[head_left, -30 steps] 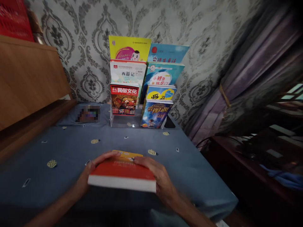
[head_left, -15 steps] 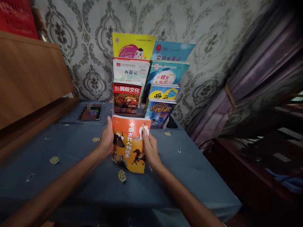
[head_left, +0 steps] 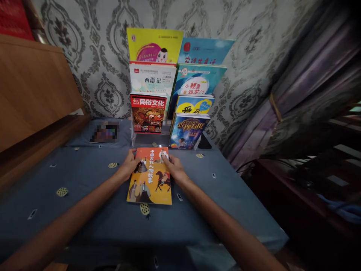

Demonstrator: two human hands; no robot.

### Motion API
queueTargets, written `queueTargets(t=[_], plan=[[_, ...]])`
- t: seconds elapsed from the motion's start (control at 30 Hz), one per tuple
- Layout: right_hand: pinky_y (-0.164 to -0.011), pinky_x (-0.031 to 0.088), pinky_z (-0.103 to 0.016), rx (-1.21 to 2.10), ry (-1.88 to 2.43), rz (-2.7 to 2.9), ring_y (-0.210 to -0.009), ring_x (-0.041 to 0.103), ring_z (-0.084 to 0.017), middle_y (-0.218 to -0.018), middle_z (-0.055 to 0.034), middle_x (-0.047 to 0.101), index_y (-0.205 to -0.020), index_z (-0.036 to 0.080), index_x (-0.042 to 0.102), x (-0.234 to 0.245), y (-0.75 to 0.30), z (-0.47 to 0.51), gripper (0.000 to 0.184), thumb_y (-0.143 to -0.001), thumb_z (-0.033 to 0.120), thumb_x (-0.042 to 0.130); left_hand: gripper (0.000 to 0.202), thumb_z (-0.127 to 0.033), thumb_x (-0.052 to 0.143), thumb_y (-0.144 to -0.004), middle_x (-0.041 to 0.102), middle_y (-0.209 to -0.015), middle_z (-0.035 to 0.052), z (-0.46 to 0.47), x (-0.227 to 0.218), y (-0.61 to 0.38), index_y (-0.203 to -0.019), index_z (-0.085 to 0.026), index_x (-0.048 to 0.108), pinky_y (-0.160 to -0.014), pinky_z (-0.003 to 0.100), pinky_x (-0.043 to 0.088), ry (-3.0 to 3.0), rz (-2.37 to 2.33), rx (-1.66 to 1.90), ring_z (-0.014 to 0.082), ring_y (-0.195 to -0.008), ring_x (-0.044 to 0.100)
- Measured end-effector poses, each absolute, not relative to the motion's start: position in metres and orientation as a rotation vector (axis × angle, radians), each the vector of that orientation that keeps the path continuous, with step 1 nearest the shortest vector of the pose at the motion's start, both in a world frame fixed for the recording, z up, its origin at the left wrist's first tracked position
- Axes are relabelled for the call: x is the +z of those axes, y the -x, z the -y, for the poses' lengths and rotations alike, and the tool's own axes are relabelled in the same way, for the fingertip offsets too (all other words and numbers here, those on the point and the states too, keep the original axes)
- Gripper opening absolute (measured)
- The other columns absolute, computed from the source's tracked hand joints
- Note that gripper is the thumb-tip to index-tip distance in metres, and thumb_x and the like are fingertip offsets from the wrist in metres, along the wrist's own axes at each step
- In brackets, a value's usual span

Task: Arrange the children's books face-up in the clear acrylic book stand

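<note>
An orange and yellow book with Chinese lettering and a dark horse on its cover is between my hands, tilted back low over the table. My left hand grips its upper left edge. On the opposite edge, my right hand has its thumb on the cover and its fingers behind, out of sight. Just beyond the book stands a clear tiered rack; its lowest left tier shows bare. Behind that tier is a red book with a mask picture, and to the right a dark blue book.
Higher on the rack are a white book, a yellow-green book, a teal book and a blue book. A blurred-out flat item lies at left. A dark phone-like object is right of the rack.
The orange book has come down and away from the rack, tipping from nearly upright to flatter. Both hands have moved with it, and the rack's low front tier is now uncovered.
</note>
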State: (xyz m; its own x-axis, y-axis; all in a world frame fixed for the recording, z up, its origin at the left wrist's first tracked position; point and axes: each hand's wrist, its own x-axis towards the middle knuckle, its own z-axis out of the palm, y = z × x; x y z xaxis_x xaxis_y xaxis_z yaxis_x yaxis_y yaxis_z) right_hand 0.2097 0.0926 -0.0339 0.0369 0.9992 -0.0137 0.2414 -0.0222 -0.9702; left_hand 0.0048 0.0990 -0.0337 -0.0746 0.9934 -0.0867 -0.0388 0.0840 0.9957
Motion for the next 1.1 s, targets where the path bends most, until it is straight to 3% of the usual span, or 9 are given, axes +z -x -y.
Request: queueTargets(t=[0.1, 0.2, 0.3, 0.43, 0.73, 0.93, 1.1], plan=[[-0.062, 0.048, -0.027, 0.776, 1.53, 1.613, -0.069, 0.067, -0.02, -0.067, -0.0029, 0.07, -0.072, 0.019, 0.065, -0.04, -0.217, -0.088, 0.028, -0.086, 0.042, 0.062, 0.035, -0.026, 0.065, -0.081, 0.066, -0.097, 0.0044, -0.096, -0.041, 0.007, -0.113, -0.02, 0.051, -0.08, 0.034, 0.055, -1.569, -1.418, 1.026, 0.0211, -0.089, 0.066], [-0.065, 0.049, -0.027, 0.719, 1.568, 1.692, -0.075, 0.071, -0.022, -0.078, -0.0052, 0.075, -0.101, 0.016, 0.072, -0.036, -0.221, -0.079, 0.025, -0.088, 0.033, 0.062, 0.029, -0.033, 0.059, -0.087, 0.062, -0.111, 0.0113, -0.091, -0.039, 0.015, -0.111, -0.018, 0.057, -0.094, 0.045, 0.05, -2.121, -1.655, 0.775, 0.0286, -0.107, 0.061], [-0.073, 0.052, -0.028, 0.688, 1.573, 1.709, -0.083, 0.073, -0.022, -0.089, -0.0056, 0.079, -0.121, 0.018, 0.068, -0.029, -0.222, -0.07, 0.034, -0.089, 0.025, 0.059, 0.033, -0.034, 0.046, -0.095, 0.059, -0.127, 0.0158, -0.085, -0.037, 0.016, -0.119, -0.015, 0.057, -0.102, 0.048, 0.047, -2.457, -1.717, 0.571, 0.0308, -0.12, 0.056], [-0.085, 0.053, -0.03, 0.646, 1.595, 1.731, -0.097, 0.073, -0.022, -0.103, -0.0043, 0.079, -0.122, 0.024, 0.067, -0.024, -0.224, -0.065, 0.036, -0.088, 0.017, 0.059, 0.043, -0.031, 0.037, -0.1, 0.052, -0.146, 0.0189, -0.082, -0.042, 0.016, -0.132, -0.01, 0.054, -0.114, 0.049, 0.037, -2.586, -1.705, 0.495, 0.0309, -0.139, 0.045], [-0.084, 0.054, -0.035, 0.707, 1.474, 1.536, -0.089, 0.074, -0.025, -0.094, -0.0022, 0.08, -0.121, 0.027, 0.067, -0.035, -0.228, -0.068, 0.041, -0.082, 0.016, 0.063, 0.042, -0.022, 0.047, -0.089, 0.062, -0.137, 0.0133, -0.105, -0.047, -0.022, -0.129, -0.018, 0.062, -0.115, 0.048, 0.037, -2.587, -1.286, 0.734, 0.0285, -0.131, 0.054], [-0.081, 0.053, -0.036, 0.688, 1.48, 1.599, -0.08, 0.072, -0.024, -0.095, -0.0032, 0.079, -0.132, 0.025, 0.059, -0.038, -0.23, -0.07, 0.049, -0.083, 0.018, 0.06, 0.039, -0.019, 0.049, -0.089, 0.064, -0.135, 0.0133, -0.12, -0.039, -0.069, -0.125, -0.019, 0.065, -0.116, 0.047, 0.035, -2.535, -1.038, 0.743, 0.0271, -0.128, 0.057], [-0.086, 0.051, -0.038, 0.438, 1.515, 1.773, -0.097, 0.067, -0.027, -0.103, -0.008, 0.076, -0.119, 0.022, 0.066, -0.038, -0.227, -0.066, 0.033, -0.087, 0.019, 0.056, 0.037, -0.023, 0.049, -0.092, 0.063, -0.137, 0.0097, -0.132, -0.035, -0.049, -0.125, -0.022, 0.066, -0.116, 0.042, 0.036, -2.376, -0.917, 0.723, 0.0238, -0.132, 0.054]])
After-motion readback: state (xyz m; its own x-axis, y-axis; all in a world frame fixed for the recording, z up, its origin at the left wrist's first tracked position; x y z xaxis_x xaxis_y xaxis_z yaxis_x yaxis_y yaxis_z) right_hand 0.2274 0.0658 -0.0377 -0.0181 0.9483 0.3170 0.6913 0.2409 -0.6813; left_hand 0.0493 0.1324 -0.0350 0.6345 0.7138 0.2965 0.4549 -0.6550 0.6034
